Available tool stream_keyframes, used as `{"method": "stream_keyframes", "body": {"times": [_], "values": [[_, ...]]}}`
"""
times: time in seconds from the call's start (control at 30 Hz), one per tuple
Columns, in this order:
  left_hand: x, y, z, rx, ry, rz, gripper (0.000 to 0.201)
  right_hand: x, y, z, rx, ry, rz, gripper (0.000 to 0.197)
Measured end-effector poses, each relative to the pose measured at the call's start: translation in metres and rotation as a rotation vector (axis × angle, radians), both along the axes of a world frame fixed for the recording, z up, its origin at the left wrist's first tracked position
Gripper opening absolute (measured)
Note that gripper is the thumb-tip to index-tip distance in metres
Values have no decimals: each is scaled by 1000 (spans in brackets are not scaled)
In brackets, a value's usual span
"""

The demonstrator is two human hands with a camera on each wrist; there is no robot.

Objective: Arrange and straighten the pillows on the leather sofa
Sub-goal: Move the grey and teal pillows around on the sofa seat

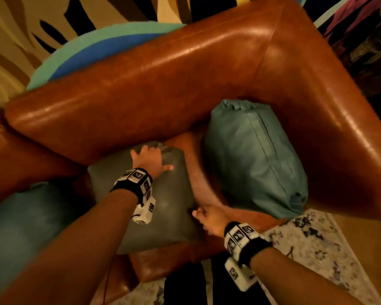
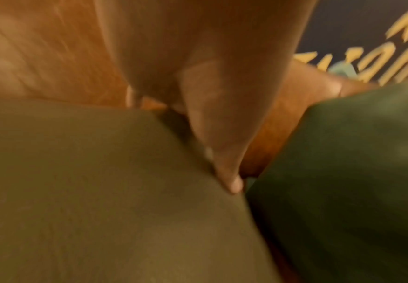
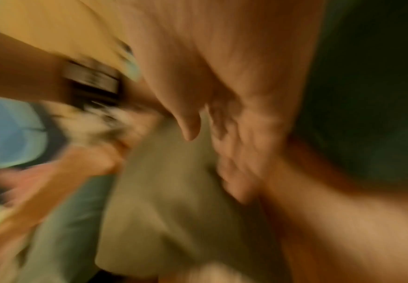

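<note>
A: Start with the dark olive-grey square leather pillow (image 1: 154,201). Where do you have it?

B: It lies tilted on the seat of the tan-brown leather sofa (image 1: 141,69), its far corner up against the backrest. Your left hand (image 1: 149,160) is spread flat over that far corner, fingers (image 1: 139,154) straight and pressing, not curled round anything. Your right hand (image 1: 209,219) is at the near right edge; in the head view its fingers look bent onto the rim, but the wrist view is smeared, so I cannot tell whether you truly pinch it.

A: What could go wrong from here?

B: I judge the leather to be slick on leather. If you push with the flat left palm alone, the pillow may skate toward the front lip of the seat and tip onto the pale patterned rug (image 1: 317,243). Pull unevenly at the right edge and it will likely stay twisted.

A: And room to move?

B: To your right, the teal-green plump leather pillow (image 1: 253,159) stands on edge in the sofa's corner, against the arm, apart from yours with a strip of bare seat between. To your left, a blue-teal cushion (image 1: 29,219) sits close to yours. So the open room is that strip to the right and the backrest behind.
</note>
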State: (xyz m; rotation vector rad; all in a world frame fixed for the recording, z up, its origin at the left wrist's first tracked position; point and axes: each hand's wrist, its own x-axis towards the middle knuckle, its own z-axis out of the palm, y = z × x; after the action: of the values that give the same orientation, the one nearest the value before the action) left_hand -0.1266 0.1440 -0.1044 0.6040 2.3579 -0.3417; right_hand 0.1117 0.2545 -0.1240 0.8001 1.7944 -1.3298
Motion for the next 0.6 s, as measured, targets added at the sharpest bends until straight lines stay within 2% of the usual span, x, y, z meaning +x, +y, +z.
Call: {"method": "stream_keyframes", "body": {"times": [0.07,0.13,0.17,0.23,0.27,0.33,0.37,0.43,0.47,0.5,0.57,0.6], "values": [[-6,-7,2,26,26,34,59,15,-22,-31,-189,-425,-272,69],[-12,-14,4,198,-33,224,39,23,-36,-46,-306,-559,-566,114],[-13,-23,7,336,-100,343,36,22,-45,-45,-316,-583,-675,127],[-13,-46,21,573,-190,496,37,13,-57,-45,-205,-572,-775,124],[-10,-57,28,662,-210,527,35,10,-59,-52,-102,-518,-747,120],[-4,-78,46,827,-271,571,21,-3,-64,-59,-2,-438,-621,128],[0,-86,51,874,-313,560,13,-10,-65,-61,10,-399,-566,135],[7,-103,55,900,-371,460,14,-34,-70,-51,10,-192,-496,131],[11,-112,48,914,-319,424,18,-42,-73,-54,12,-98,-467,127],[14,-123,43,898,-189,429,23,-55,-78,-39,43,-15,-433,126],[19,-151,26,773,119,616,39,-72,-83,-27,123,40,-344,128],[23,-168,17,698,185,776,53,-77,-80,-24,142,50,-307,123]]}}
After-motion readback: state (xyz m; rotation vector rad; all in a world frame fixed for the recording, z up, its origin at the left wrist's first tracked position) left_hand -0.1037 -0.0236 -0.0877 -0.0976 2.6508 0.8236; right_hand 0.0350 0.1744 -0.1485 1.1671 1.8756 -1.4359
